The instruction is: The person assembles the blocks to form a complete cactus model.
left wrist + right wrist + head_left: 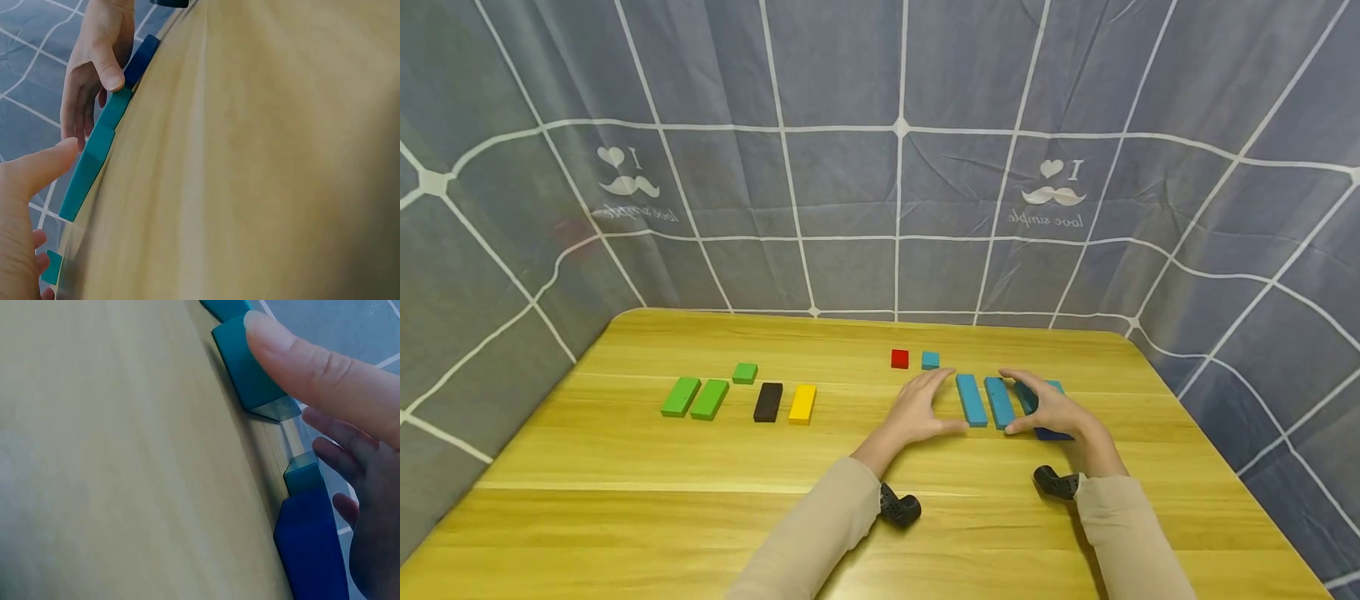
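Two long light-blue blocks, a left one (972, 401) and a right one (999, 402), lie side by side on the table between the hands. My left hand (917, 410) is left of them, thumb and fingers spread, holding nothing. My right hand (1054, 410) arches over the right side, its thumb tip by the right block's near end; whether it touches is unclear. Partly hidden beneath that hand are more blue blocks, among them a dark blue one (1052, 434). In the right wrist view the thumb (312, 369) overlaps a teal block (250, 369).
A red block (899, 359) and a small blue block (930, 360) lie toward the back. Farther left are green blocks (710, 400), a small green one (745, 373), a black block (768, 402) and a yellow block (802, 404). A grey curtain (842, 183) hangs behind the table.
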A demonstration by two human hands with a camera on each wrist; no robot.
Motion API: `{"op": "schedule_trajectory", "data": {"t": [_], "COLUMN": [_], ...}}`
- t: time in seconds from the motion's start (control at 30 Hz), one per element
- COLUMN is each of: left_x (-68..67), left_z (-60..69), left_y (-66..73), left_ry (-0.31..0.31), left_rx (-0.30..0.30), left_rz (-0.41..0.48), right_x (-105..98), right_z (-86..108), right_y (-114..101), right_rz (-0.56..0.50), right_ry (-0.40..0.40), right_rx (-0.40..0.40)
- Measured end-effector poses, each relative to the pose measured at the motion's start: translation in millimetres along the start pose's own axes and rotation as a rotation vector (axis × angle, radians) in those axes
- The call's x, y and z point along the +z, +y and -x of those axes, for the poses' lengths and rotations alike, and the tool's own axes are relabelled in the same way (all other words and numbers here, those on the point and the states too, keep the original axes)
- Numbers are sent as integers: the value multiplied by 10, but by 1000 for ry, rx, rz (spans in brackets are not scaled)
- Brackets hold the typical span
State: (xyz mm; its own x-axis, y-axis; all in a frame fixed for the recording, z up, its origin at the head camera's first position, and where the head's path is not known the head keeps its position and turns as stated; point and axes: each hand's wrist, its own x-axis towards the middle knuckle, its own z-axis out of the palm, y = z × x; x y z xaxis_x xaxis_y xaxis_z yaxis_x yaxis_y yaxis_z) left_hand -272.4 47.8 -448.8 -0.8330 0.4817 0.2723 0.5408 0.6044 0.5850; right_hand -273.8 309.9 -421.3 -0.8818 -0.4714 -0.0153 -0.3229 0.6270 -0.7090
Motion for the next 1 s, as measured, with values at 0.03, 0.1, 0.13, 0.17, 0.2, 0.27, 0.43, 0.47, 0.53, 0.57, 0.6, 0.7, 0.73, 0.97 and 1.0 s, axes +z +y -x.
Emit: {"op": "schedule_trajectory", "data": {"t": [0.03, 0.1, 0.13, 0.17, 0.2, 0.27, 0.43, 0.47, 0.53, 0.57, 0.6, 0.7, 0.73, 0.97, 1.0], "left_x": [6, 18, 22, 26, 27, 29, 34, 38, 46, 52, 57, 67, 70, 77, 77], "left_z": [-14, -40, -52, -63, -71, -89, -138, -147, -162, -166, -170, -176, -177, -184, -183], "left_y": [1, 4, 8, 12, 19, 32, 63, 65, 66, 66, 65, 61, 60, 65, 65], "left_ry": [-5, -18, -28, -38, -51, -73, -113, -120, -133, -139, -143, -144, -144, -133, -132], "left_rx": [8, 23, 28, 28, 25, 19, 2, -1, -9, -13, -16, -21, -21, -17, -17], "left_rz": [-15, -40, -52, -60, -72, -94, -155, -165, -185, -193, -203, -221, -223, -234, -236], "right_x": [-1, -1, 0, 0, 1, 2, 2, 2, 4, 4, 5, 4, 2, -7, -6], "right_z": [2, 6, 6, 7, 7, 6, -1, -2, -3, -3, -3, 1, 3, 19, 17], "right_y": [2, 6, 8, 10, 12, 13, 20, 20, 20, 17, 11, -2, -7, -49, -49], "right_rz": [8, 21, 22, 24, 29, 40, 58, 58, 69, 73, 75, 79, 76, 67, 68], "right_ry": [-1, -4, -5, -6, -8, -13, -18, -18, -19, -20, -21, -26, -27, -30, -30], "right_rx": [-1, -4, -11, -16, -22, -36, -40, -34, -29, -27, -23, -19, -16, -6, -6]}}
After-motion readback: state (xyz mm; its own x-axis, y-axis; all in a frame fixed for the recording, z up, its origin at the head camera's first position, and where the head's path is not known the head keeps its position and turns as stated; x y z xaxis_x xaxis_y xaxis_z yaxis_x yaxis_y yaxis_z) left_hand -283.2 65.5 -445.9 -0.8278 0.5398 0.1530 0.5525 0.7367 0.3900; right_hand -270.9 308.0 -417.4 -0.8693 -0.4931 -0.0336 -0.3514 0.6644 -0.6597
